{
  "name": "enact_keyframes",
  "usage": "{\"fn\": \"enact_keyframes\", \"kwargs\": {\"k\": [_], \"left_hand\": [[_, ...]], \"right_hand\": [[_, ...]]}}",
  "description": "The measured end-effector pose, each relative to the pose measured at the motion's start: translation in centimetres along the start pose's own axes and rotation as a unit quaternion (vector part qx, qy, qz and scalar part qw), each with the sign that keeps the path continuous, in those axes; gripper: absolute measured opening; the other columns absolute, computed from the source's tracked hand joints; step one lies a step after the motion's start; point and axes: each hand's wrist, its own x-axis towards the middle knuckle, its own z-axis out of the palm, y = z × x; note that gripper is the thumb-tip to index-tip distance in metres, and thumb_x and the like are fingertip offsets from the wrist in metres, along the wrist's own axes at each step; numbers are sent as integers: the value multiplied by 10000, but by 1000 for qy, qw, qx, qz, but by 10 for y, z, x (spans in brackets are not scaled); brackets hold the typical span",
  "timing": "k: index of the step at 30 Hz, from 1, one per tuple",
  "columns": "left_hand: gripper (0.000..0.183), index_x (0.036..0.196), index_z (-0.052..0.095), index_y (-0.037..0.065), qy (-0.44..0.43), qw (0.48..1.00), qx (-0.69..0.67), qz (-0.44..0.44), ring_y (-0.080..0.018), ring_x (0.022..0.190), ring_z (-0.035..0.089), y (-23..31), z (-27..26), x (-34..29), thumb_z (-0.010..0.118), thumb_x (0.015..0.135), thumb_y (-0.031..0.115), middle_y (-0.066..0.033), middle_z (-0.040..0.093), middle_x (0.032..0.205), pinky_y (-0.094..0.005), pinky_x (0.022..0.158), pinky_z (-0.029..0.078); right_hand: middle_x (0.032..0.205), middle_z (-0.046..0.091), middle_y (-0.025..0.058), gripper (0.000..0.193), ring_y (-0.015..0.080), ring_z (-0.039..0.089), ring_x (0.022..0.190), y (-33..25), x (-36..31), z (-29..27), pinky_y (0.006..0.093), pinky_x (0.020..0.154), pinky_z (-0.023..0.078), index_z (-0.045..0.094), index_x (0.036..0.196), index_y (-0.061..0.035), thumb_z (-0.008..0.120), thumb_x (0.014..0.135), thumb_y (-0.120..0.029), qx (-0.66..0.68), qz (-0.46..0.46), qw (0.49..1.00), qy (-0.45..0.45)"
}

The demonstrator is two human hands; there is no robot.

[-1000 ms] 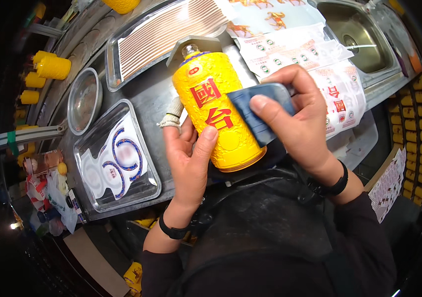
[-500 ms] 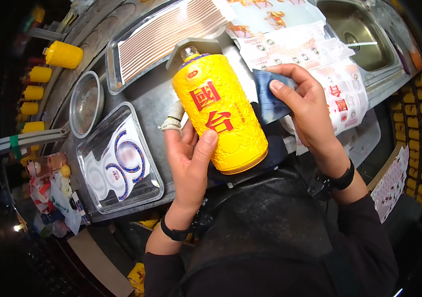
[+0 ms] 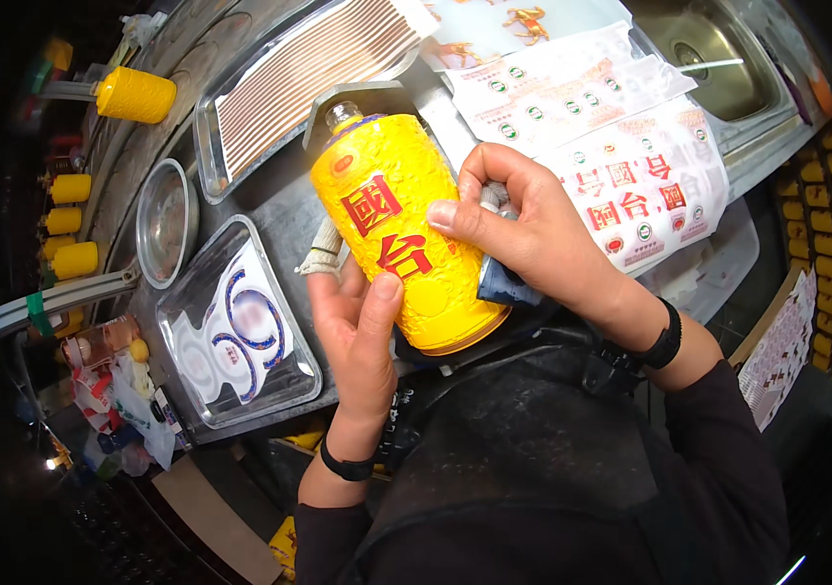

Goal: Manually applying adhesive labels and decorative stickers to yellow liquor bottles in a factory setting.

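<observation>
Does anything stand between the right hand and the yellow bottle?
Nothing visible blocks the right hand: its thumb appears to touch the yellow bottle. A blue cloth shows below the hand, near the bottle's base.

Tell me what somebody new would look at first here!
Probably the big yellow bottle with red characters, in the middle between the left hand and right hand. Next might come the white sheets with red prints, right of it, or the shiny tray with blue-and-white labels, left of it.

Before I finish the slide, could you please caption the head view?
Left hand and right hand on an embossed, red-lettered yellow bottle, with dark-blue cloth partly hidden by the right.
</observation>
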Motion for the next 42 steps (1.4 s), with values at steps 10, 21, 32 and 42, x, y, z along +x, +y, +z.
{"fn": "enact_keyframes", "kwargs": {"k": [10,21,32,42], "left_hand": [[673,1447,195,-30,-19,1000,-16,-4,-277,1278,478,-3,-6,0,586,921,122,-265,425,1405,-400,1078,364],[655,1395,429,-20,-71,854,436,276,-393,1418,279,5,-24,3,588,915,396,-311,307,1488,-511,1148,120],[429,1171,690,103,-154,699,624,313,-429,1421,253,43,-7,22,610,868,396,-290,288,1511,-563,1124,-32],[316,1085,737,151,-173,667,654,312,-455,1416,243,55,-3,21,667,829,323,-271,304,1512,-581,1123,-31]], "right_hand": [[797,539,20,336,101,466,731,-6,-5,-9,261,634,403,537,867,-47,767,792,-280,-37,2,999,-29],[882,489,-33,329,48,372,709,-6,-11,-15,212,603,327,521,946,-87,755,783,-252,-38,2,997,-61],[915,507,-1,330,40,394,691,-1,-11,-17,210,535,333,505,980,-61,739,796,-203,-2,-12,997,-76],[1007,475,-11,314,21,439,857,-3,-18,-17,166,672,410,499,1041,-60,699,806,-121,45,14,994,-97]]}}
